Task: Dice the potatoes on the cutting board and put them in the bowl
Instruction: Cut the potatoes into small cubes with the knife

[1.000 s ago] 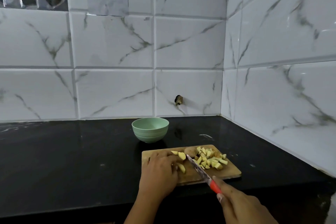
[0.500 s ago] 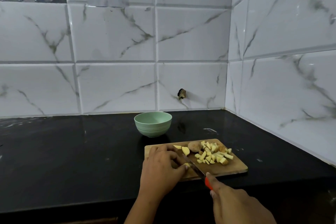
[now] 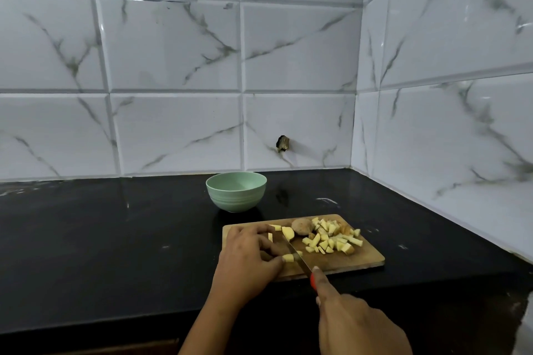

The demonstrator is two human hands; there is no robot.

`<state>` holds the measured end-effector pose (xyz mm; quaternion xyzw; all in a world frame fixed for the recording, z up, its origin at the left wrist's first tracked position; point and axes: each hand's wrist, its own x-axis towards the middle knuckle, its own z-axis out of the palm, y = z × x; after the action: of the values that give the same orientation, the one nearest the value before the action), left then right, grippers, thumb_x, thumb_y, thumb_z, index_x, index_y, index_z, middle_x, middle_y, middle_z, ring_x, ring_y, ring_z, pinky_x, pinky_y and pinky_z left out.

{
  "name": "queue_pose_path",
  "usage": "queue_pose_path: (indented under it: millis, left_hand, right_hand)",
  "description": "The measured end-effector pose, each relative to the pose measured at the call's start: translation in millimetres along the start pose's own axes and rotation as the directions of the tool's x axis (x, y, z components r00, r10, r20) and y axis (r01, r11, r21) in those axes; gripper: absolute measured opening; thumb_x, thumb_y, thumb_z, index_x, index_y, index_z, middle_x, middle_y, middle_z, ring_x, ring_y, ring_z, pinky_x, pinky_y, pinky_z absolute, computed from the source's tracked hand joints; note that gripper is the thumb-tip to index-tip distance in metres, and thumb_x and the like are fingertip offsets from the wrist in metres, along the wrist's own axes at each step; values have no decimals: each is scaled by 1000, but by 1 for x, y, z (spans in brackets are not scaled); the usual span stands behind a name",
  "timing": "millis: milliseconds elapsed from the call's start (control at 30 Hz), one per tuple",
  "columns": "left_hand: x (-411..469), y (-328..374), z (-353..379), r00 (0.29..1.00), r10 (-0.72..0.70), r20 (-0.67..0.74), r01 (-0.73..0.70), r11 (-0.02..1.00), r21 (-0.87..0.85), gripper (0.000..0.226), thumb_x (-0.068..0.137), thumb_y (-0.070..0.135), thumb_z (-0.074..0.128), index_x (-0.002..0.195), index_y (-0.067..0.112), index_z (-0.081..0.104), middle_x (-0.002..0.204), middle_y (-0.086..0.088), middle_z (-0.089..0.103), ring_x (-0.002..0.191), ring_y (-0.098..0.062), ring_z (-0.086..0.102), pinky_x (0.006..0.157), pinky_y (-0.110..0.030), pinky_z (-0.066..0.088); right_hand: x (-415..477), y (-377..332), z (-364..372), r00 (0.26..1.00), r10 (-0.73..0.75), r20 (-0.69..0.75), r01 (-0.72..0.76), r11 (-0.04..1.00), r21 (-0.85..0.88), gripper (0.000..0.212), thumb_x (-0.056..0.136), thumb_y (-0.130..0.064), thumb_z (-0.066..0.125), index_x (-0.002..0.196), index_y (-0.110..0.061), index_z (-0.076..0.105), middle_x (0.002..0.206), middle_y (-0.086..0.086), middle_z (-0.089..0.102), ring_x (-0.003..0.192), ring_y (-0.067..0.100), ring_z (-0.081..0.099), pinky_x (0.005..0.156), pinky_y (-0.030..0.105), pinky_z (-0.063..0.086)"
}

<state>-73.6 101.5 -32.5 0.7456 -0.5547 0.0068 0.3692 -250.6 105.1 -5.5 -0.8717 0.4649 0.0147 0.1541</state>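
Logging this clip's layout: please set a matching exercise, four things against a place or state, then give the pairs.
Things:
1. green bowl
2. pile of potato dice
3. knife
4. left hand

Places or states:
a. on the right half of the cutting board
b. on the black counter, behind the board
c. pinching a potato piece beside the blade
d. gripped by the right hand

Pairs: 1-b, 2-a, 3-d, 4-c

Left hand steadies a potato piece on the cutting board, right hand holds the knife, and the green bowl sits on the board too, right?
Not quite: the head view shows the green bowl on the black counter behind the cutting board, apart from it. The rest holds.
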Motion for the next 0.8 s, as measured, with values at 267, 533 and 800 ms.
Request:
queue_pose_path:
  millis: [267, 533, 800]
  left_hand:
    - [-1, 0, -2, 1000, 0, -9, 0, 1000, -9, 4, 78, 35, 72, 75, 33, 72, 118, 31, 38, 108, 4, 16, 89, -19, 24]
    - [-1, 0, -3, 1000, 9, -14, -9, 1000, -21, 21, 77, 33, 72, 61, 40, 60, 112, 29, 42, 107, 1, 21, 89, -19, 26]
    - [-2, 3, -2, 997, -38, -68, 35, 999, -40, 11, 75, 35, 76, 69, 32, 68, 116, 23, 43, 109, 0, 23, 88, -18, 26]
  right_hand:
    - [-11, -5, -3, 999, -42, 9, 42, 999, 31, 45, 102, -33, 14, 147, -26, 16, 129, 5, 55, 116, 23, 56, 94, 35, 44]
    - [8, -25, 0, 998, -2, 62, 11, 989, -147, 78, 98, -15, 44, 151, -24, -13, 136, 12, 47, 115, 22, 54, 82, 34, 41]
    - [5, -2, -1, 990, 28, -136, -34, 999, -41, 65, 100, -19, 36, 150, -39, -1, 133, -1, 50, 111, 15, 55, 83, 28, 43]
